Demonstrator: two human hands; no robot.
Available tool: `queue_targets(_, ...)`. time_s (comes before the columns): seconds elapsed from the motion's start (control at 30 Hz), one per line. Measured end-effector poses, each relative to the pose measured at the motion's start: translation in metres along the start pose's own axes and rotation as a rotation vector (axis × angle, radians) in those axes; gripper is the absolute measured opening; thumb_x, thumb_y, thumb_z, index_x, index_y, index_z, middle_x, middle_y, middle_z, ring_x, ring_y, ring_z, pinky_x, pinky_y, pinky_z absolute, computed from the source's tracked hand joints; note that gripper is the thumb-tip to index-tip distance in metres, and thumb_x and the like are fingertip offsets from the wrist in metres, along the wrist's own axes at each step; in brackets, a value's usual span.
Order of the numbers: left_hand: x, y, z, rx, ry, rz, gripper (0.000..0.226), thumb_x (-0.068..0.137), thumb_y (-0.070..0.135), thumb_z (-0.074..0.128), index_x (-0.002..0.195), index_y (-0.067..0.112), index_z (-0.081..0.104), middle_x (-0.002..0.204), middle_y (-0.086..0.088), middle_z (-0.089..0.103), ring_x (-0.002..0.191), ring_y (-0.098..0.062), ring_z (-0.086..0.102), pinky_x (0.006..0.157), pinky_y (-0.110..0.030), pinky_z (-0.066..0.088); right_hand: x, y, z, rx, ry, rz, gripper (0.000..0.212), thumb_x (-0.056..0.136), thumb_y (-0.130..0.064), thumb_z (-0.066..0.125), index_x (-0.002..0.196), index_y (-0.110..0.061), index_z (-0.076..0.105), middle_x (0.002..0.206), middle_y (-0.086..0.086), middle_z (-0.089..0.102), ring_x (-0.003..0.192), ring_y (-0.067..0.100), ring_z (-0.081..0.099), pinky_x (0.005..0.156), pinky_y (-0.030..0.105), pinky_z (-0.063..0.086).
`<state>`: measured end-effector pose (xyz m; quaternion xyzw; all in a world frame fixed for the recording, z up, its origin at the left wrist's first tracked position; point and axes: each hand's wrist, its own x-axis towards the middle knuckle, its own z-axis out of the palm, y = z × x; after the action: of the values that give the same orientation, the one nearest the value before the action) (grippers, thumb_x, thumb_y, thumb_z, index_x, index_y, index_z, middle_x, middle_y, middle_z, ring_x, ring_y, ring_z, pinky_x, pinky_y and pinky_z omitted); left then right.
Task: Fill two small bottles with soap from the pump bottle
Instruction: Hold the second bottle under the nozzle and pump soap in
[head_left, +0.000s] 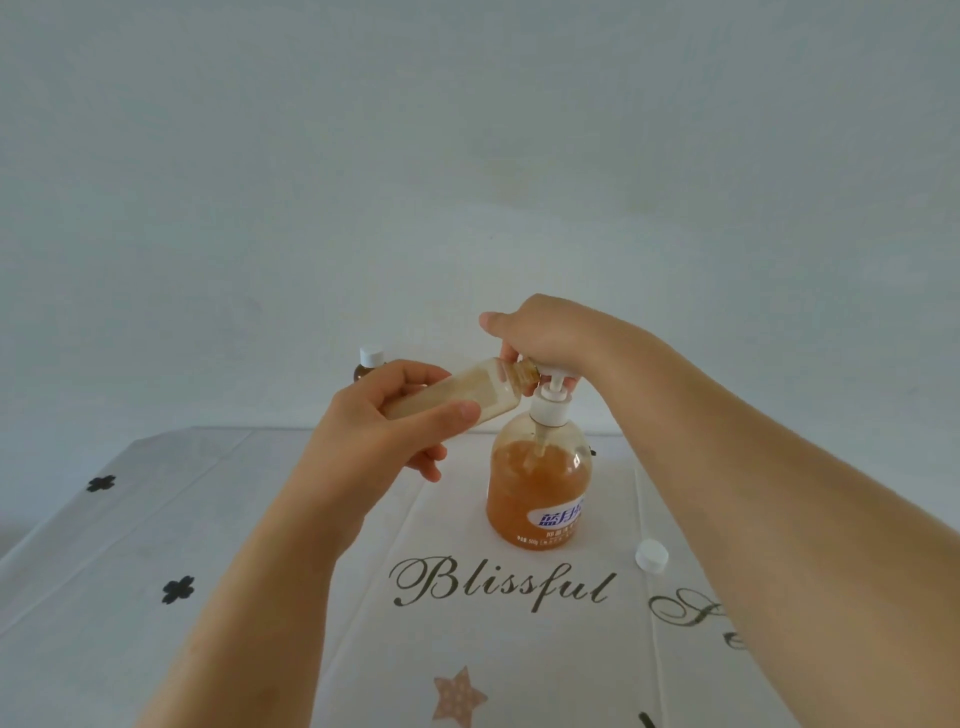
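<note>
A pump bottle (537, 483) of orange soap with a white pump stands on the table. My right hand (540, 340) rests on top of the pump head, fingers curled over it. My left hand (384, 421) grips a small uncapped bottle (470, 389), tilted almost flat, its mouth at the pump's spout. Pale soap shows inside it. A second small brown bottle (370, 362) with a white cap stands behind my left hand, mostly hidden.
A loose white cap (651, 555) lies on the table to the right of the pump bottle, under my right forearm. The white tablecloth (260, 545) has black script, flowers and a star. A plain wall rises behind the table.
</note>
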<state>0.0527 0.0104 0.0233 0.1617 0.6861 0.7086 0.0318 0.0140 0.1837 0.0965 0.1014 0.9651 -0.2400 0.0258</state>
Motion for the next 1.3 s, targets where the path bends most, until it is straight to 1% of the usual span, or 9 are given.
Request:
queue_targets(0.23,0.003,-0.001,-0.004,0.019,-0.024,-0.009,0.033,0.068,0.02,0.086,0.097,0.013,0.071,0.085,-0.005,0.066,0.065,-0.018,0.062,0.06,-0.028,0.053,-0.002,0.005,0.005,0.097,0.037,-0.013,0.063,0.105,-0.049,0.032,0.1,-0.002,0.074,0.073,0.009,0.068,0.05,0.016,0.05,0.056,0.029,0.04)
queue_targets(0.37,0.004,-0.003,-0.007,0.002,-0.053,-0.036,0.043,0.06,0.027,0.085,0.098,0.013,0.072,0.086,-0.004,0.065,0.067,-0.019,0.063,0.061,-0.027,0.053,-0.001,0.008,0.01,0.143,0.057,-0.018,0.062,0.105,-0.049,0.033,0.088,-0.004,0.073,0.056,0.004,0.061,0.031,0.01,0.041,0.054,0.028,0.038)
queue_targets(0.43,0.004,-0.004,-0.008,0.015,-0.056,-0.043,0.046,0.058,0.026,0.089,0.099,0.014,0.072,0.086,-0.004,0.065,0.068,-0.019,0.063,0.063,-0.027,0.053,0.0,0.01,0.013,0.154,0.073,-0.009,0.06,0.106,-0.048,0.033,0.081,-0.008,0.071,0.048,0.0,0.056,0.032,0.01,0.043,0.054,0.028,0.037)
queue_targets(0.53,0.005,-0.005,-0.008,0.026,-0.049,-0.049,0.044,0.059,0.027,0.087,0.099,0.014,0.071,0.087,-0.004,0.065,0.067,-0.019,0.063,0.062,-0.027,0.054,0.0,0.009,0.015,0.136,0.074,-0.003,0.058,0.107,-0.046,0.034,0.076,-0.012,0.068,0.053,-0.001,0.054,0.047,0.014,0.045,0.056,0.029,0.035)
queue_targets(0.77,0.005,-0.006,-0.008,0.034,-0.039,-0.045,0.041,0.061,0.029,0.083,0.098,0.015,0.072,0.086,-0.006,0.065,0.066,-0.018,0.063,0.061,-0.027,0.054,-0.001,0.011,0.015,0.139,0.1,-0.003,0.054,0.106,-0.045,0.036,0.087,-0.011,0.073,0.073,0.001,0.061,0.064,0.017,0.051,0.056,0.026,0.036)
queue_targets(0.9,0.003,-0.004,-0.006,0.044,-0.034,-0.032,0.038,0.066,0.023,0.086,0.099,0.014,0.071,0.088,-0.005,0.066,0.066,-0.018,0.063,0.062,-0.029,0.054,-0.002,0.009,0.013,0.14,0.101,0.006,0.054,0.105,-0.045,0.037,0.09,-0.007,0.073,0.052,0.0,0.056,0.046,0.014,0.05,0.054,0.029,0.037)
queue_targets(0.97,0.001,-0.003,-0.004,0.035,-0.013,-0.015,0.033,0.071,0.019,0.084,0.1,0.015,0.071,0.089,-0.005,0.067,0.066,-0.018,0.062,0.063,-0.029,0.054,-0.003,0.006,0.009,0.121,0.081,0.013,0.053,0.104,-0.044,0.038,0.095,-0.004,0.072,0.053,0.002,0.059,0.037,0.012,0.047,0.052,0.027,0.037)
queue_targets(1.1,-0.002,0.001,-0.001,0.014,0.02,0.035,0.034,0.071,0.016,0.082,0.103,0.016,0.069,0.093,-0.006,0.068,0.066,-0.016,0.062,0.061,-0.026,0.054,-0.003,0.001,0.003,0.084,0.035,0.013,0.059,0.105,-0.047,0.034,0.106,-0.002,0.072,0.074,0.009,0.069,0.059,0.02,0.055,0.055,0.029,0.041)
queue_targets(1.3,-0.002,0.0,-0.003,-0.005,0.019,0.021,0.034,0.069,0.017,0.082,0.1,0.014,0.068,0.091,-0.007,0.067,0.067,-0.017,0.062,0.062,-0.029,0.055,-0.006,-0.001,0.005,0.079,0.047,0.028,0.053,0.105,-0.046,0.035,0.113,-0.004,0.067,0.07,0.008,0.065,0.057,0.017,0.054,0.054,0.029,0.039)
